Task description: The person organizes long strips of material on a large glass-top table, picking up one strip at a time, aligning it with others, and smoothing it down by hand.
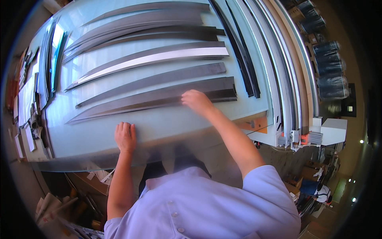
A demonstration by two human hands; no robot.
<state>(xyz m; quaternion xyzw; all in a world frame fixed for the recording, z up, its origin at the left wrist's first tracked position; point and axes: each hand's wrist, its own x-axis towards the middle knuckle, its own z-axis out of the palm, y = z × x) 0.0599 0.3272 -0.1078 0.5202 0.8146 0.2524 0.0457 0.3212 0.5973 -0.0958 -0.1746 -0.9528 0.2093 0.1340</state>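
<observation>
Across the glass-topped table lie several long, tapering strips of dark grey sheet material. My right hand (197, 102) is over the near edge of the closest grey strip stack (151, 96), its fingers bent together; the fingertips are hidden, so I cannot tell what they grip. My left hand (125, 137) rests near the table's front edge with its fingers curled in, apart from the strips, and nothing shows in it. Just beyond the near stack lies a single grey strip (159, 82). Farther back, a white band (159, 57) lies along another grey strip.
More grey strips (139, 22) are spread at the table's (91, 139) far side. Long black strips (238, 51) lie at its right, beside a machine's metal rails (292, 79). Sheets and scraps (30, 103) crowd the left end. Wrapped black rolls (332, 69) stand far right.
</observation>
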